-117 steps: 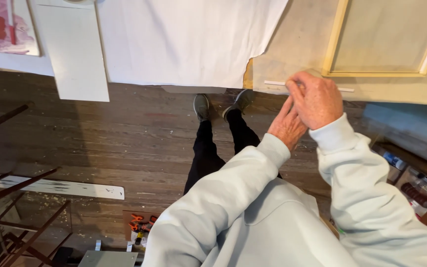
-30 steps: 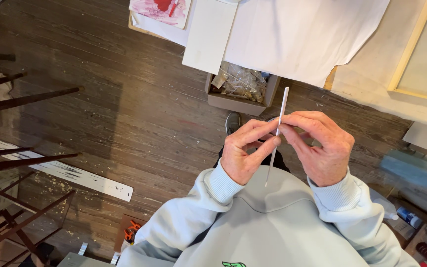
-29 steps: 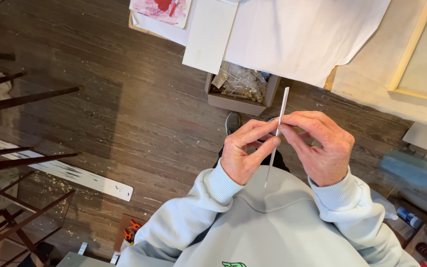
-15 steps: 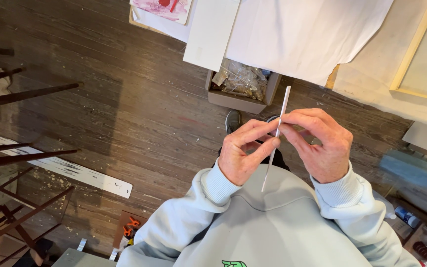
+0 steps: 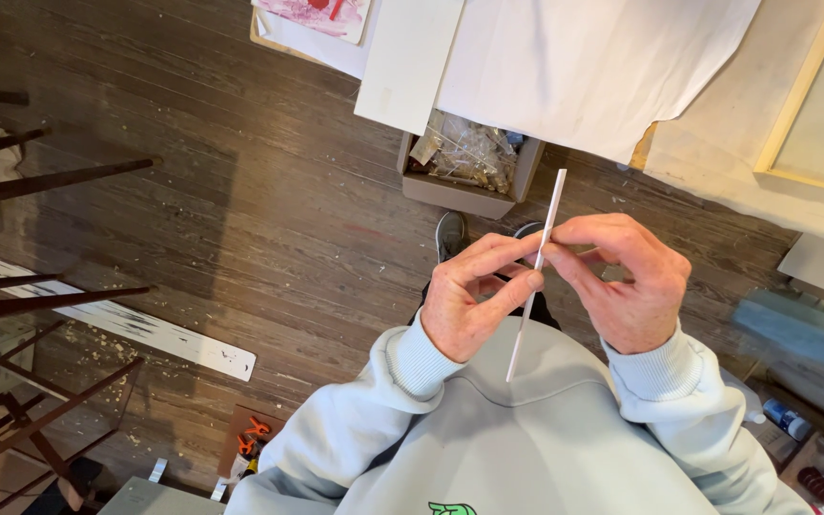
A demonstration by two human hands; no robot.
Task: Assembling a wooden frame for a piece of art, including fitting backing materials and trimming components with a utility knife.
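Both hands were raised in front of the chest and met on a thin white strip (image 5: 535, 277). The left hand (image 5: 469, 305) pinched the strip between thumb and fingers near its middle. The right hand (image 5: 627, 281) pinched it at about the same height from the other side, fingertips almost touching those of the left. The strip stood nearly upright, tilted slightly, its upper end above the hands and its lower end over the pale sweatshirt (image 5: 526, 439).

Beyond the strip's upper end, an open cardboard box (image 5: 464, 186) holding clear bags sat on the wooden floor (image 5: 240, 191). Above the box hung a white cloth (image 5: 584, 67), with a white board (image 5: 407, 57) just left of it. Right of the cloth lay a wooden frame (image 5: 803, 95). Well left of the box, a white painted plank (image 5: 126, 329) lay on the floor beside dark wooden rails (image 5: 50, 181).
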